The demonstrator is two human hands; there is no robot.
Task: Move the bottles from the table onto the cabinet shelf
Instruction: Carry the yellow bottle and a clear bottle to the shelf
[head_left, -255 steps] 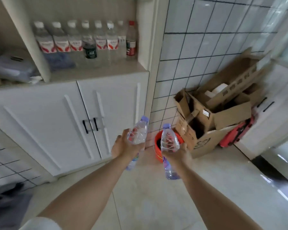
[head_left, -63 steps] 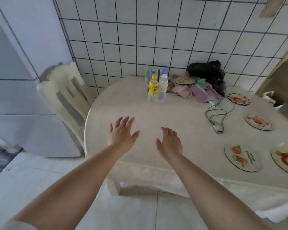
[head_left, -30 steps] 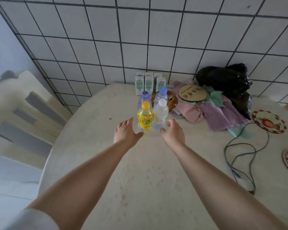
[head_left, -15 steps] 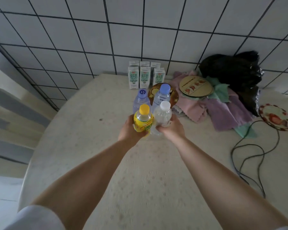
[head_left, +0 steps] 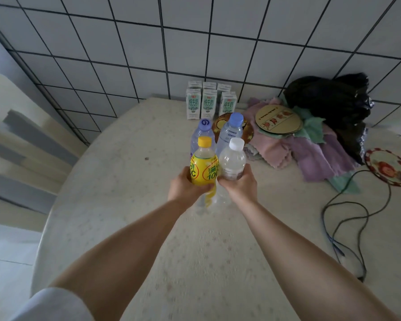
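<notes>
Fingers of left hand (head_left: 185, 188) grip yellow bottle (head_left: 203, 166), right hand (head_left: 240, 186) clear bottle (head_left: 232, 163).

we see yellow bottle (head_left: 203, 166) upright, held | clear white-capped bottle (head_left: 232, 161) upright, held | two blue-capped bottles (head_left: 230, 130) upright behind, on tabletop (head_left: 116, 181)

I am seeing milk cartons (head_left: 206, 103) standing in two rows at the far edge, right against the tiled wall (head_left: 195, 42). To their right, pink, purple and green cloths (head_left: 310, 151) are lying in a heap, with a round wooden coaster (head_left: 278, 120) sitting on top. A black plastic bag (head_left: 333, 100) is slumping behind the heap. Further right, a patterned round mat (head_left: 388, 167) is lying flat, and a dark cable (head_left: 343, 218) is looping near it. A pale chair (head_left: 16, 135) is standing on the left.
</notes>
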